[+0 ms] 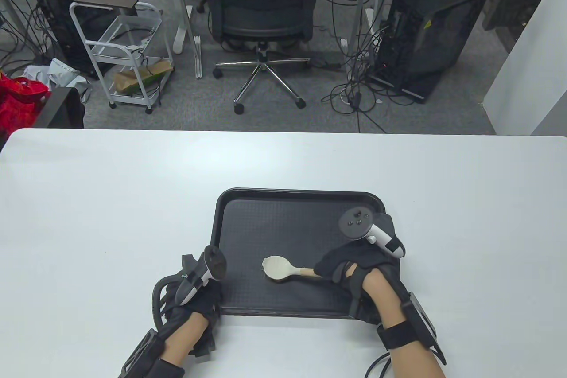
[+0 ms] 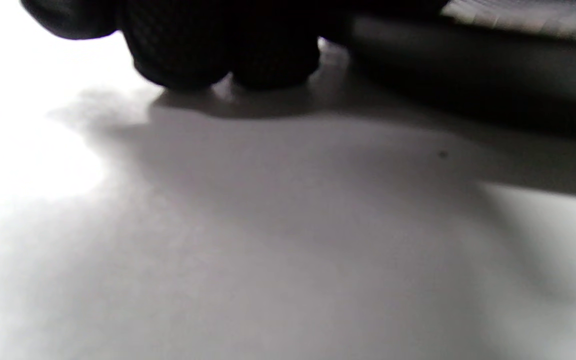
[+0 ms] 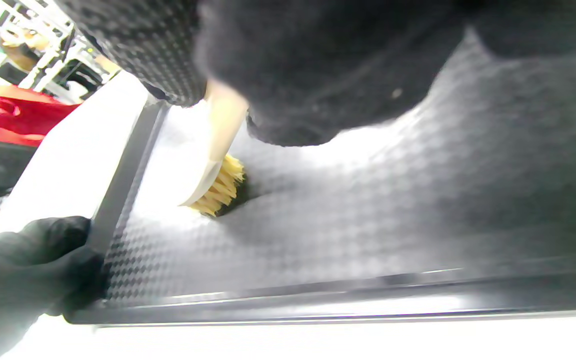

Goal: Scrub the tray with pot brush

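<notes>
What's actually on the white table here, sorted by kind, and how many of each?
Trays: 1, the black tray
Brushes: 1, the pot brush with yellow bristles, held by the right hand
Gloved hands: 2, including the left hand at the tray's near left corner
Total: 4

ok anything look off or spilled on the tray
Nothing stands out. The tray lies flat on the table, the left hand at its corner, and the right hand holds the pot brush bristles-down on it.
</notes>
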The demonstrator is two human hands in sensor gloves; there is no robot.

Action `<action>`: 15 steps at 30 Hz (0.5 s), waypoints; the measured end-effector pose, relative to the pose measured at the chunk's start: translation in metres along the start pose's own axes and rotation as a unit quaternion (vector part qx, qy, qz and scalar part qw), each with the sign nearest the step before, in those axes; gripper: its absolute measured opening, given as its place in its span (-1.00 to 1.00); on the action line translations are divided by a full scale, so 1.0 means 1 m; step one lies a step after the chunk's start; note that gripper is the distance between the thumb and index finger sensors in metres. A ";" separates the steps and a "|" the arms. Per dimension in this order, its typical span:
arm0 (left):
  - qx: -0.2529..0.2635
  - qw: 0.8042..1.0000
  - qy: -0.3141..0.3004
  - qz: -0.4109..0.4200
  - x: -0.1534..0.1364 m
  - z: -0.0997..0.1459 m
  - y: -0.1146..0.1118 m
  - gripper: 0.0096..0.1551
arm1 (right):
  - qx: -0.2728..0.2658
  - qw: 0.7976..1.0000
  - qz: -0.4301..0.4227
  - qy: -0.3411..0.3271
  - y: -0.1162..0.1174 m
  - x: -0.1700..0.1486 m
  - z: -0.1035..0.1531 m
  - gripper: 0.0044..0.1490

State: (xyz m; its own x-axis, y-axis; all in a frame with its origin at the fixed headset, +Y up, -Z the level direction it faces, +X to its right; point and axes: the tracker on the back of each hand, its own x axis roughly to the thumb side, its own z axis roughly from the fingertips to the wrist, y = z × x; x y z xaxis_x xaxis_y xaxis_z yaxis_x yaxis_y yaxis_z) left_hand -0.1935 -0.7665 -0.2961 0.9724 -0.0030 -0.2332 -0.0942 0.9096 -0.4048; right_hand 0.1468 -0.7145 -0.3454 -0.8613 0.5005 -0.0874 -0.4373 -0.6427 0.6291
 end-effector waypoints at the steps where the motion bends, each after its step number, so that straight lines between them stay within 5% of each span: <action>1: 0.000 1.000 0.000 -0.001 0.000 0.000 0.000 -0.19 | 0.001 1.000 -0.001 0.005 -0.004 -0.006 0.002 -0.36; 15: 0.000 1.000 0.000 0.000 0.000 0.000 0.000 -0.19 | -0.010 0.995 -0.077 0.069 -0.043 -0.088 0.024 -0.38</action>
State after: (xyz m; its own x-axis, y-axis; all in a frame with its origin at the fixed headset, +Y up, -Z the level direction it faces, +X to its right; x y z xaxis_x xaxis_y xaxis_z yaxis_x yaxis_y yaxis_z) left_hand -0.1938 -0.7663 -0.2961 0.9725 -0.0024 -0.2331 -0.0949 0.9092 -0.4054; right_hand 0.2482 -0.7169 -0.3466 -0.8108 0.5100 -0.2872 -0.5702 -0.5776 0.5842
